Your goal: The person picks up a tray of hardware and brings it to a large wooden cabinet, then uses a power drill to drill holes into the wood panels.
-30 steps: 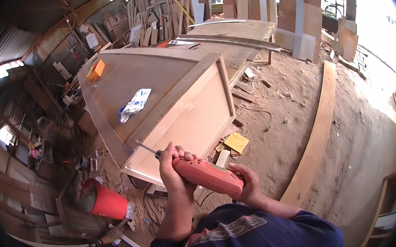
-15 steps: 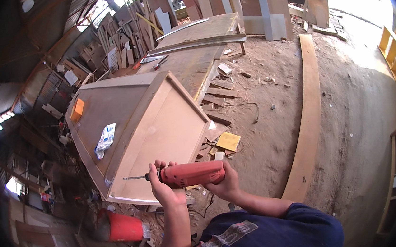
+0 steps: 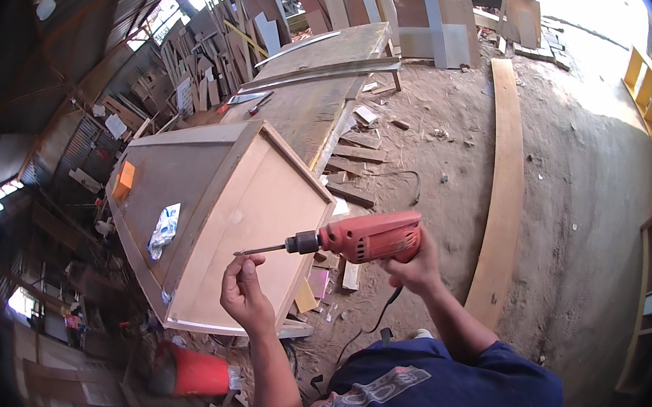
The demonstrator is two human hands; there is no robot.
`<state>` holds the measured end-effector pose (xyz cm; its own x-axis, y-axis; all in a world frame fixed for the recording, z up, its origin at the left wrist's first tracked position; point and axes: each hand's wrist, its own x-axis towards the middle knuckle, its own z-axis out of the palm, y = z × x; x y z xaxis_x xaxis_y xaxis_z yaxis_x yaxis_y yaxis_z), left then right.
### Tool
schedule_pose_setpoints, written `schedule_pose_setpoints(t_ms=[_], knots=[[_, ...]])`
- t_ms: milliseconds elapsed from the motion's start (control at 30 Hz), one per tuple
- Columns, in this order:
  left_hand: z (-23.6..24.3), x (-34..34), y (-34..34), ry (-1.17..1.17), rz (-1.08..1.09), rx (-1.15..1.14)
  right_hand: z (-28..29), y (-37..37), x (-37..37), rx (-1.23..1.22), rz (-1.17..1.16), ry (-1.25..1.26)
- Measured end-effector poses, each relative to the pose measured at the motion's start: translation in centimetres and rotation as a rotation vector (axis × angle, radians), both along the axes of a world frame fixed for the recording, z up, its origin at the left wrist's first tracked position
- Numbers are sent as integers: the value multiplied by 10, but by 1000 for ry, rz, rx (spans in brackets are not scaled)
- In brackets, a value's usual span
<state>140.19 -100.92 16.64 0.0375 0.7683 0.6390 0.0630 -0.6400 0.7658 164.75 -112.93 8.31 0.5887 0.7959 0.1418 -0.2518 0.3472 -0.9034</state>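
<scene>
Red plastic makes up the body of the power drill (image 3: 369, 238), which is held level in front of the person's chest, its bit (image 3: 264, 249) pointing to the person's left. Half a second ago the left hand (image 3: 247, 293) was wrapped around the front of the drill, by the chuck (image 3: 304, 242); now it is off the body, and its thumb and forefinger come together right at the tip of the bit. Whether they pinch the tip or something small against it, I cannot tell. The right hand (image 3: 418, 261) has its fingers closed around the rear handle, as before; whether one presses the trigger is hidden.

With that shift, the drill's weight seems to rest on the right hand alone, and the left looks free for fine work at the tip. The chuck and the full length of the bit now lie exposed. The drill has also shifted rightward in the view, and its power cord (image 3: 380, 314) shows, hanging below the handle.

Beyond the left hand lies the pale end panel (image 3: 251, 199) of a large wooden carcass, with a crumpled plastic packet (image 3: 165, 231) on the adjoining face. A red bucket (image 3: 201, 371) is at the lower left.
</scene>
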Motion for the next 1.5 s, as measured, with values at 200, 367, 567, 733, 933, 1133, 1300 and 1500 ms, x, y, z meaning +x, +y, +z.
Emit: schedule_pose_setpoints(t_ms=[200, 367, 567, 733, 933, 1133, 1300, 1500], knots=[[17, -19, 6, -6, 48, 31, 33, -5, 28, 28, -10, -180], [24, -37, 6, -120, 19, 18, 50, 2, 27, 41, -30, -321], [31, -70, 2, -135, 7, 5, 59, 16, 19, -18, 33, -270], [36, -121, 2, 90, 177, 45, 70, 39, 4, 68, 12, -394], [59, -163, 21, 98, 133, 82, 98, 63, -31, 151, -23, -494], [67, -217, 40, 206, 120, 148, 117, 85, -82, 89, -53, -536], [84, -256, 55, 336, 91, 253, 133, 95, -121, 92, -59, -581], [87, -288, 65, 383, -20, 227, 139, 102, -147, 94, -61, -612]])
